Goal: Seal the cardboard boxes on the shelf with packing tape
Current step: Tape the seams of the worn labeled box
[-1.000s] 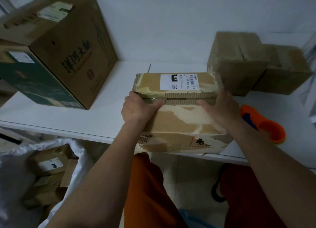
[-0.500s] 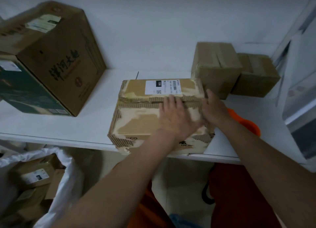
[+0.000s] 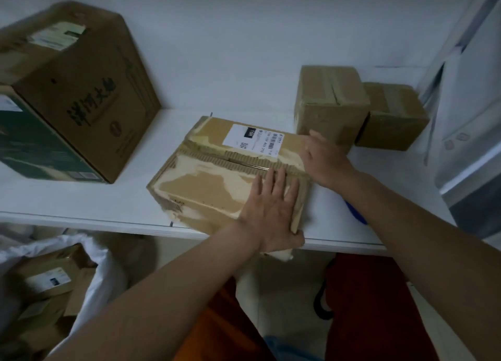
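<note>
A worn brown cardboard box (image 3: 211,181) with a white shipping label lies on the white shelf (image 3: 81,200), turned at an angle, its near corner over the shelf's front edge. Its two top flaps meet along a torn seam. My left hand (image 3: 271,209) lies flat on the near flap by the box's right end, fingers straight, thumb at the near corner. My right hand (image 3: 325,157) rests on the far right corner of the box with its fingers spread. A blue part of the tape dispenser (image 3: 355,211) shows just behind my right forearm; the rest is hidden.
A large brown box (image 3: 81,89) stacked against a green one (image 3: 32,149) fills the shelf's left. Two small taped boxes (image 3: 330,103) (image 3: 393,116) stand at the back right. A white sack (image 3: 103,274) holding several parcels sits below the shelf at left.
The box has turned on the shelf, its right end swinging nearer. My left hand stays flat near the right end; my right hand has shifted to the far right corner.
</note>
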`<action>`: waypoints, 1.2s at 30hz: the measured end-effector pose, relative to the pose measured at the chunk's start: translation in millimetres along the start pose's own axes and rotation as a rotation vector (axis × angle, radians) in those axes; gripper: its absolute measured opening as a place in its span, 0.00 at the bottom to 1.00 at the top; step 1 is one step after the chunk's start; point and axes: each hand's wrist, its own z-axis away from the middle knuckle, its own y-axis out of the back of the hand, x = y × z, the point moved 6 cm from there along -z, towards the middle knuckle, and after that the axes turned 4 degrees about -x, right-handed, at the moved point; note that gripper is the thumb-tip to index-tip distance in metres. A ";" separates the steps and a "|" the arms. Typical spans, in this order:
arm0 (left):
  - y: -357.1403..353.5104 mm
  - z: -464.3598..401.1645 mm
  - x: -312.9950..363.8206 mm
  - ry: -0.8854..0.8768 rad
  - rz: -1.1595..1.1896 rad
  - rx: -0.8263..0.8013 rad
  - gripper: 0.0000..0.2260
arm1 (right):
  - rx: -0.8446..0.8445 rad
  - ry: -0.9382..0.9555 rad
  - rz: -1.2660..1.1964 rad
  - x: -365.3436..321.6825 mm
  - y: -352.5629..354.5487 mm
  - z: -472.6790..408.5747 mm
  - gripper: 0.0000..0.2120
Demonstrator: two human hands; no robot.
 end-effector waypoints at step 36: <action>-0.4 -27.5 -23.8 -0.001 -0.044 0.117 0.39 | 0.096 -0.152 0.094 44.2 -21.6 60.9 0.13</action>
